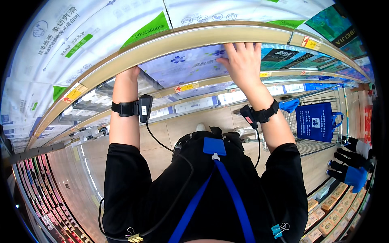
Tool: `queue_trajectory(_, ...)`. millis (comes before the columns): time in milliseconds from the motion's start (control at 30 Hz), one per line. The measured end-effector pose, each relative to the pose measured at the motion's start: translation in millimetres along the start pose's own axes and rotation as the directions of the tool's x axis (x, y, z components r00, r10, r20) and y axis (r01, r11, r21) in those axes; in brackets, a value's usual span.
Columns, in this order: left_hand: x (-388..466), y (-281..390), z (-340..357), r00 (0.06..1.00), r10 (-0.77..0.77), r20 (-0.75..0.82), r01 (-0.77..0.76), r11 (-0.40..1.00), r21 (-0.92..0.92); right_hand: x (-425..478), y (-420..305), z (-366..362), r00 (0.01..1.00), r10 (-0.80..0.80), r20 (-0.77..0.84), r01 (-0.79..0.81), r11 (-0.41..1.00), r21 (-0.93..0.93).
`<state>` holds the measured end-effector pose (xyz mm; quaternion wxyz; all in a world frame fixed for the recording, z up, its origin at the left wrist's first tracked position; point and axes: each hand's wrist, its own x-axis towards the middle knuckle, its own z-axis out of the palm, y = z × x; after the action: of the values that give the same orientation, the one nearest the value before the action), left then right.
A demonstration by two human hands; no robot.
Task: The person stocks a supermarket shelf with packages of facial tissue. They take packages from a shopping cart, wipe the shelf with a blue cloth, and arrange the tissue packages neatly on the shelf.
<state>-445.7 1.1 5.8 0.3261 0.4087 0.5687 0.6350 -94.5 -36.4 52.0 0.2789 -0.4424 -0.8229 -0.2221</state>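
Note:
My right hand point(243, 62) lies on the front of a purple plastic-wrapped tissue pack point(176, 68) with a blue flower print. Its thumb is spread from the fingers, and the fingertips pass out of sight under the beige shelf edge point(212, 35). At the left end of the same pack, my left hand point(130, 73) reaches in below that edge. Most of its fingers are hidden there, so its hold cannot be made out. To the left of the pack is a darker gap with other wrapped packs in it.
Large white tissue packs point(100, 21) fill the shelf above. Teal packs point(281, 57) stand to the right. Lower shelves hold white packs point(197, 104). A wire shopping cart point(316, 145) with a blue bag point(314, 121) is at my right. Beyond it are other people point(355, 176).

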Motion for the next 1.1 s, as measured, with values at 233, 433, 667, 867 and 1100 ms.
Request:
queue_trajectory(233, 3.0, -0.1, -4.5, 1.000, -0.018, -0.002, 0.018, 0.997, -0.078, 2.9, 1.3, 24.1, 0.991, -0.066, -0.116, 0.065, 0.998, -0.007)
queue_trajectory(433, 13.0, -2.1, -10.5, 0.999, -0.037, 0.004, 0.037, 0.985, -0.169, 7.8, -7.2, 33.3, 0.993, -0.046, -0.113, 0.047, 0.999, 0.011)
queue_trajectory(667, 20.8, 0.8, -20.8, 0.998, -0.056, 0.002, 0.054, 0.963, -0.266, 6.4, -2.9, 32.0, 0.985, -0.020, -0.170, 0.023, 1.000, 0.015)
queue_trajectory(867, 19.1, 0.8, -21.2, 0.997, -0.074, 0.002, 0.071, 0.948, -0.310, -0.9, -8.3, 34.8, 0.981, 0.047, -0.190, -0.043, 0.999, 0.022)
queue_trajectory(1100, 17.5, 1.8, -22.9, 0.997, -0.082, 0.004, 0.078, 0.935, -0.347, -1.5, -16.8, 40.4, 0.969, 0.071, -0.237, -0.067, 0.997, 0.023)
